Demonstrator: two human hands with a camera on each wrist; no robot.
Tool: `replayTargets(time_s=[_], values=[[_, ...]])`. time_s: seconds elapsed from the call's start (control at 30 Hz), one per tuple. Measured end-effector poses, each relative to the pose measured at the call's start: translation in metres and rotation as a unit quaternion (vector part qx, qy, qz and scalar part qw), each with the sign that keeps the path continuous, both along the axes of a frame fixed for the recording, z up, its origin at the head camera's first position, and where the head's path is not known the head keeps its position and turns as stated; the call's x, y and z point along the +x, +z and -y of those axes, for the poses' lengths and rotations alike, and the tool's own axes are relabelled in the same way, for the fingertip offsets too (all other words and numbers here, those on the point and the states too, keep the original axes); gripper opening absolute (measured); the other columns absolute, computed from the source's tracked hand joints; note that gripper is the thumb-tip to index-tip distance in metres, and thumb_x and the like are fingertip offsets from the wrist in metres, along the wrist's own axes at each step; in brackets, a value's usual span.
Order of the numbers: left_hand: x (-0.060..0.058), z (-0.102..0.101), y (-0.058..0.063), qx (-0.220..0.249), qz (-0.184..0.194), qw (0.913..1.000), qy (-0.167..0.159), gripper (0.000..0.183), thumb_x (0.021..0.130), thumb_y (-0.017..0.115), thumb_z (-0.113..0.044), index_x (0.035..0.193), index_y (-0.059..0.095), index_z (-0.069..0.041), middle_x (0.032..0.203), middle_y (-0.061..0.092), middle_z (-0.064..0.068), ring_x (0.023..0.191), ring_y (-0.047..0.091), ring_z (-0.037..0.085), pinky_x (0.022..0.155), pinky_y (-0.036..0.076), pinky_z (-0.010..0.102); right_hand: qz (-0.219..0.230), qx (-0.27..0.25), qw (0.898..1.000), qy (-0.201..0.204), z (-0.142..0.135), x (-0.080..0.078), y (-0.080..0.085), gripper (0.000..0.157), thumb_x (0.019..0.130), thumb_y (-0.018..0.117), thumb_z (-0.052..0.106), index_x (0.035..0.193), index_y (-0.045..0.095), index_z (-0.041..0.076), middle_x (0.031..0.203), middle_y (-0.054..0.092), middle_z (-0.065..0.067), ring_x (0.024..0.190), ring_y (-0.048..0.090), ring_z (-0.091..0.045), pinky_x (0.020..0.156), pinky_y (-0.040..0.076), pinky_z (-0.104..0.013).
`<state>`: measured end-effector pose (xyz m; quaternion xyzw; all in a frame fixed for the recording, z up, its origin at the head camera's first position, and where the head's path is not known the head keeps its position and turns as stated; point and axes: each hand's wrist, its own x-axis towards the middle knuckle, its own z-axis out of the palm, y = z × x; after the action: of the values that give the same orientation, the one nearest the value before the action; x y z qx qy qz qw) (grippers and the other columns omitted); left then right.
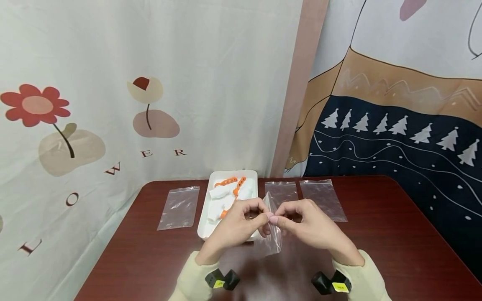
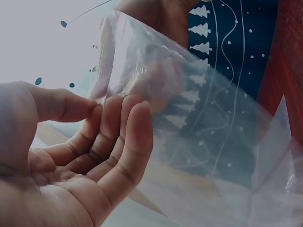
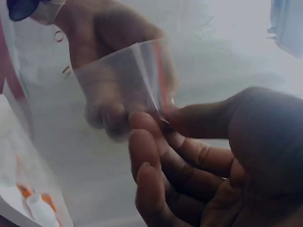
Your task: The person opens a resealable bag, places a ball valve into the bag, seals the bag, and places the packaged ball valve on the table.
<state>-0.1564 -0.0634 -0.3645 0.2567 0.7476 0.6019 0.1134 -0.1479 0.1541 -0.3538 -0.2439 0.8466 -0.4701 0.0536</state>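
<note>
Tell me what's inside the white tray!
Orange pieces and white pieces are in the white tray. The left hand covers part of its right side; anything there is hidden.

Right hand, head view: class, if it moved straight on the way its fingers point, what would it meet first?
The right hand pinches the clear bag; straight on, it would probably meet the left hand first, though depth there is unclear.

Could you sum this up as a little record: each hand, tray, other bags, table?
left hand: pinches the raised clear bag
right hand: pinches the same bag
white tray: holds white and orange items
other bags: three, lying flat; one left of the tray, two right
table: dark reddish-brown
</note>
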Motion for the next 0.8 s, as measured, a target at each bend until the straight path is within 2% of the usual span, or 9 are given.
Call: replayTargets(time_s=[0.2, 0.53, 0.67, 0.8], values=[[0.0011, -0.0001, 0.0011, -0.009, -0.013, 0.9999, -0.001, 0.013, 0.099, 0.056, -0.005, 0.088, 0.064, -0.002, 0.084, 0.073, 0.016, 0.068, 0.072, 0.016, 0.063, 0.058, 0.027, 0.036, -0.029, 0.999, 0.021, -0.001, -0.0024, -0.0002, 0.017, 0.096, 0.072, 0.034, 0.089, 0.075, 0.019, 0.079, 0.069, 0.0, 0.069, 0.067, -0.023, 0.061, 0.056, -0.029], [0.0019, -0.0016, -0.0006, -0.02, -0.016, 0.9997, 0.003, 0.013, 0.098, 0.055, -0.002, 0.086, 0.062, -0.003, 0.083, 0.072, 0.011, 0.07, 0.072, 0.026, 0.054, 0.048, 0.02, 0.03, -0.046, 0.998, 0.039, 0.001, -0.0019, -0.0021, 0.015, 0.097, 0.072, 0.026, 0.089, 0.074, 0.014, 0.08, 0.071, -0.002, 0.067, 0.07, -0.022, 0.062, 0.058, -0.031], [0.0034, -0.0018, 0.0007, -0.027, -0.017, 0.9995, -0.002, 0.012, 0.096, 0.054, 0.0, 0.086, 0.062, -0.004, 0.084, 0.073, 0.011, 0.07, 0.071, 0.019, 0.053, 0.049, 0.021, 0.019, -0.046, 0.998, 0.039, 0.0018, -0.0008, -0.0039, 0.013, 0.096, 0.072, 0.021, 0.086, 0.072, 0.014, 0.077, 0.07, -0.002, 0.065, 0.069, -0.017, 0.06, 0.057, -0.03], [0.0047, -0.0013, 0.0015, -0.034, -0.027, 0.9991, -0.002, 0.012, 0.094, 0.054, 0.0, 0.085, 0.06, -0.004, 0.084, 0.072, 0.009, 0.067, 0.069, 0.01, 0.054, 0.049, 0.02, -0.016, -0.04, 0.998, 0.036, 0.0042, -0.0013, -0.0074, 0.016, 0.093, 0.07, 0.01, 0.079, 0.068, 0.016, 0.072, 0.067, 0.001, 0.062, 0.065, -0.011, 0.056, 0.053, -0.026]])
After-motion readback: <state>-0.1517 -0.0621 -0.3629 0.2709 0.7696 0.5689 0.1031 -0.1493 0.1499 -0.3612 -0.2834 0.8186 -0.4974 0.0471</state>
